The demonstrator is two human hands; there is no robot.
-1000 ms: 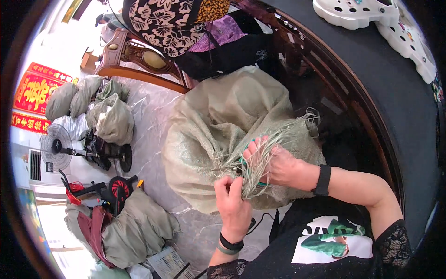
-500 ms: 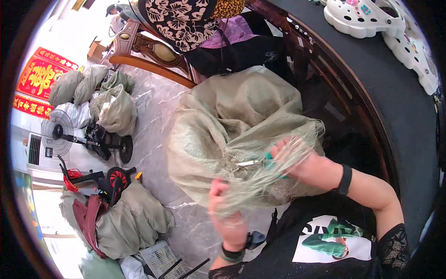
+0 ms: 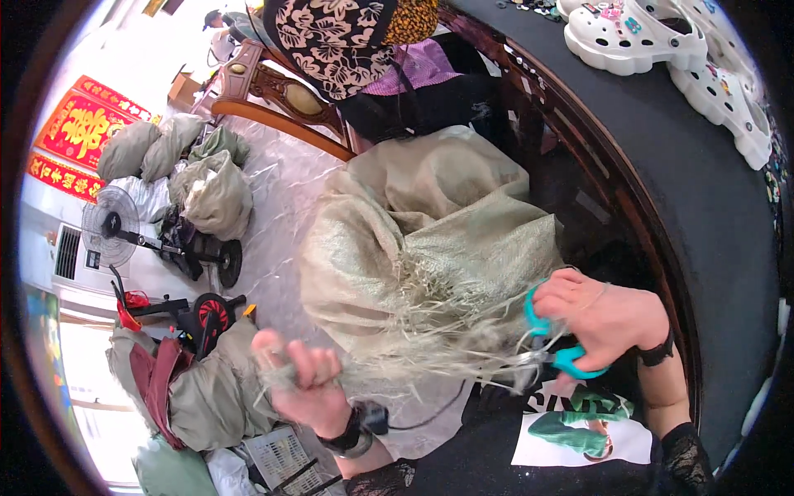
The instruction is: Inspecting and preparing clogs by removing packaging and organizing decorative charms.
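A big beige woven sack (image 3: 430, 236) bulges in front of me, and its near side is frayed into loose pale strands (image 3: 447, 355). My right hand (image 3: 608, 318) grips a pair of scissors (image 3: 571, 360) by their teal handles, at the sack's near right side. Strands lie across the scissor blades and partly hide them. To the left of the sack is my left hand (image 3: 306, 384), somewhat blurred, its fingers curled and one raised. A few strands cling in its palm, and others stretch from it toward the scissors.
A dark table (image 3: 662, 124) curves along the right, with white clogs (image 3: 637, 37) on it. Beyond the sack stand a wooden chair (image 3: 281, 91) and a person in a patterned garment (image 3: 331, 41). At left are a fan (image 3: 112, 223), full sacks (image 3: 219, 194) and a small bike (image 3: 215, 322).
My left hand has moved left and down from the sack, drawing strands out. My right hand has moved right and down with the scissors, whose handles now show plainly.
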